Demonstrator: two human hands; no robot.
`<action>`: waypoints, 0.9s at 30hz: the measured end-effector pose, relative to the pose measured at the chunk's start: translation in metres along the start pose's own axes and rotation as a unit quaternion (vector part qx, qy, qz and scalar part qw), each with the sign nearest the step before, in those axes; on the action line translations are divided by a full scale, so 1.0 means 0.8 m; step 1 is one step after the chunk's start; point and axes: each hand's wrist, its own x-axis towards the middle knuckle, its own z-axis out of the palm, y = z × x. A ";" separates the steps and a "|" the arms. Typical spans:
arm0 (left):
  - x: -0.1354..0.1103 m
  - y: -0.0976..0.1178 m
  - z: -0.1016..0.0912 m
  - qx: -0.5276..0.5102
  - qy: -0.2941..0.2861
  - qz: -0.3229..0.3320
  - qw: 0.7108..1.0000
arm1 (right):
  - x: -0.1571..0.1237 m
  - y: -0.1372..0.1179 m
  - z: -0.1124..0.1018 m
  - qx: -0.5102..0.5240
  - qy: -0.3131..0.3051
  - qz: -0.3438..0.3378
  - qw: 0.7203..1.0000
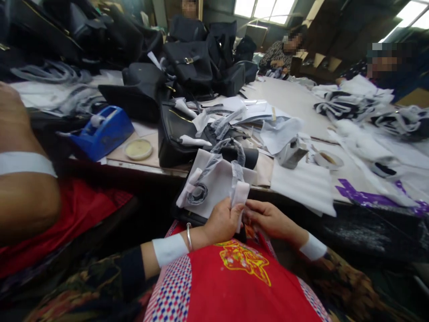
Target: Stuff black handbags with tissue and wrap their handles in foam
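Note:
A black handbag [193,217] rests against my lap at the table edge, its front covered by a white foam sheet [214,172]. Its handle [238,154] is wrapped in clear plastic film and arches over the top. A coiled strap [197,193] in film lies on the left of the sheet. My left hand [223,220] is closed, thumb up, on a white foam strip [241,193] around the handle's right end. Beside it, my right hand [272,220] has its fingers bent together at the strip's lower right edge; what they pinch is hidden.
A blue tape dispenser [103,132] and a round shallow dish [138,149] stand left on the table. Several black bags [189,67] are piled behind. Foam sheets [301,185] and wrapped straps [351,100] lie right. Another person's arm [25,197] is close on the left.

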 end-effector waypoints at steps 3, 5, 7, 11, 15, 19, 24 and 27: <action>0.001 0.000 -0.001 0.009 0.004 0.019 1.000 | 0.000 -0.008 -0.004 -0.128 0.068 -0.036 0.989; 0.001 0.001 -0.003 0.030 0.009 0.045 0.999 | 0.008 -0.015 -0.006 -0.224 0.094 -0.087 0.966; 0.002 0.001 -0.004 0.057 0.016 0.066 0.996 | 0.018 -0.023 -0.007 -0.287 0.078 -0.125 0.947; 0.002 -0.003 -0.007 0.083 0.021 0.076 0.993 | 0.036 -0.032 -0.010 -0.277 0.037 -0.126 0.952; 0.001 -0.007 -0.011 0.089 0.022 0.083 0.992 | 0.036 -0.032 -0.007 -0.112 0.013 -0.067 0.991; 0.002 -0.007 -0.014 0.076 0.023 0.102 0.992 | 0.024 -0.030 0.012 0.120 -0.024 -0.005 0.993; 0.004 -0.009 -0.009 0.063 0.017 0.144 0.987 | 0.022 -0.033 0.055 0.242 0.118 0.036 0.962; 0.002 -0.009 -0.009 0.050 0.002 0.133 0.990 | 0.023 -0.035 0.073 0.285 0.168 0.031 0.943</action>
